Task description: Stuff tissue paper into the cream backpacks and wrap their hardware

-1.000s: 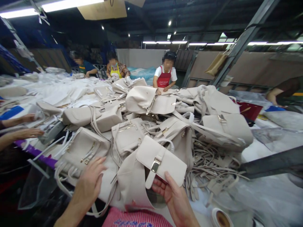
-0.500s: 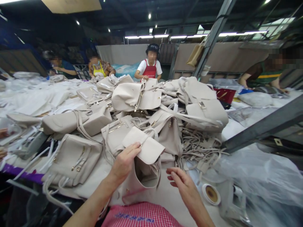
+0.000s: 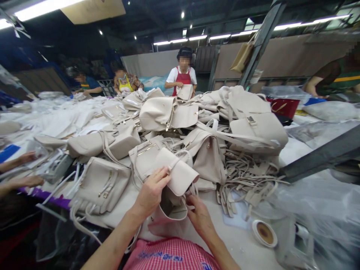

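A beige bag [image 3: 171, 221] stands open-mouthed at the table's near edge, against the pink checked apron, with its flap [image 3: 181, 176] raised and tipped back. My left hand [image 3: 153, 187] is closed on the flap near its metal fitting, the thumb and fingertips pressed to it. At the right side of the bag's mouth, my right hand [image 3: 198, 215] has its fingers curled together on the rim. Part of those fingertips is hidden behind the rim and straps.
Beige bags [image 3: 157, 112] pile up ahead. Loose straps [image 3: 250, 180], a tape roll [image 3: 264, 233] and a tape dispenser [image 3: 298, 240] lie right. A metal beam [image 3: 323, 150] slants in at right. Another person's hands [image 3: 30, 168] are at left; several people sit beyond.
My right hand has moved left from beside the bag and taken hold of its rim. My left hand stays on the flap. The view has turned slightly left.
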The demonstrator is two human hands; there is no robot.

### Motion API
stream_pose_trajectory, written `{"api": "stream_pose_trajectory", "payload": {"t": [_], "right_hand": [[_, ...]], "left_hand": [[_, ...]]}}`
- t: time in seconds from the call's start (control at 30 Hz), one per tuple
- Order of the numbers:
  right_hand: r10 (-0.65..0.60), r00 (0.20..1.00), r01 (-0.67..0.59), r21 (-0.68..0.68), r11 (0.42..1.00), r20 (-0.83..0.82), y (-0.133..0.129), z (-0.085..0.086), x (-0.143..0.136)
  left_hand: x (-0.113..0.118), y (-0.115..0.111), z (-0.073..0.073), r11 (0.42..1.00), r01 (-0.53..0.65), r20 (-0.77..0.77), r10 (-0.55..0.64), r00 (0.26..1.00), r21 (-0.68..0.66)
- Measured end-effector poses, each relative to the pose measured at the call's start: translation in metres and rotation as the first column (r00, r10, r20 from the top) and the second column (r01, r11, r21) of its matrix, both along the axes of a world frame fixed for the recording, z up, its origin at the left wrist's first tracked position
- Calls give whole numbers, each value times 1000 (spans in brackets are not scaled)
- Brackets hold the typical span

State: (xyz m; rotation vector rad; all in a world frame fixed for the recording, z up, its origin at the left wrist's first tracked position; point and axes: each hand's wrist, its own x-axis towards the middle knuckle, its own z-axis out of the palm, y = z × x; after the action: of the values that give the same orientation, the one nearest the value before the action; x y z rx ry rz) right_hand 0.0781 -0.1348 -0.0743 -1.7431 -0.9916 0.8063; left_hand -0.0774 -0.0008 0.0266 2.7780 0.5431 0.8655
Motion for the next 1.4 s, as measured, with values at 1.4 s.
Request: {"api": "stream_pose_trajectory", "payload": {"t": [1.4], "right_hand": [[-28,969,29,0,1000,-246,-50,56,9]], "left_hand": [[46,-60,-13,150,-23,-37,-94,995,-988]]}}
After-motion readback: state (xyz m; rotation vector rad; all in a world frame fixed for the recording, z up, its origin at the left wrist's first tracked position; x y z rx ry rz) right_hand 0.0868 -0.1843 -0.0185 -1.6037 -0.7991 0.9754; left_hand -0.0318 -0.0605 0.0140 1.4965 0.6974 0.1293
